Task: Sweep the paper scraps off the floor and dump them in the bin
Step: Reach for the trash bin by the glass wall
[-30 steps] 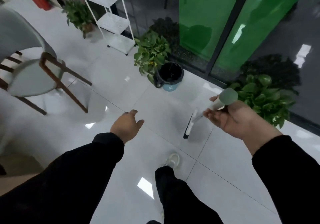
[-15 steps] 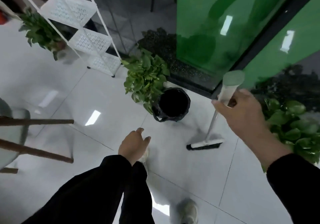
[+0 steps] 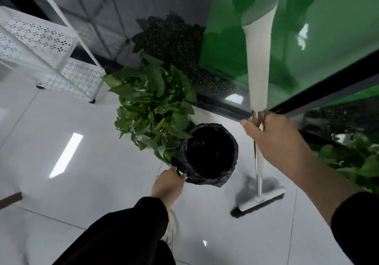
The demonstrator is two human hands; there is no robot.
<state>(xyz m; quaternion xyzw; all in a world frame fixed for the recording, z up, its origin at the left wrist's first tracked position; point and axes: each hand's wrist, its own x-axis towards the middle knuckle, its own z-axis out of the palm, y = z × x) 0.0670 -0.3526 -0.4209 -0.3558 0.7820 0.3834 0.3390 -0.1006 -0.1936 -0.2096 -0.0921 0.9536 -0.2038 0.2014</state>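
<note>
Since the earlier frames the person has closed in on the bin [image 3: 211, 154], and the left hand [image 3: 167, 182], which hung loose over bare tiles, has come down to the near rim of it. There its fingers curl onto the loose edge of the black bag [image 3: 184, 175] lining the bin; whether they pinch the plastic alone or the rim beneath it cannot be told. The right hand [image 3: 272, 137] is wrapped around the broom [image 3: 258, 84], gripping where the thick pale sleeve gives way to the thin bright shaft, to the right of the bin. From that grip the shaft drops to the broom head [image 3: 259, 202], which rests on the floor [image 3: 92, 172] just right of the bin and a little nearer the person. No paper scraps can be seen anywhere around the bin. The bin looks small and light, so it should drag or lift easily with one hand, but the bag is thin, soft and slippery and would likely pull off or tear if taken alone; the firm rim under it is the safer hold. The broom is stiff and light, easy to steer one-handed from that spot. A leafy plant [image 3: 152, 113] touches the far left side of the bin, and a white shelf rack [image 3: 61, 63] stands well beyond it.
</note>
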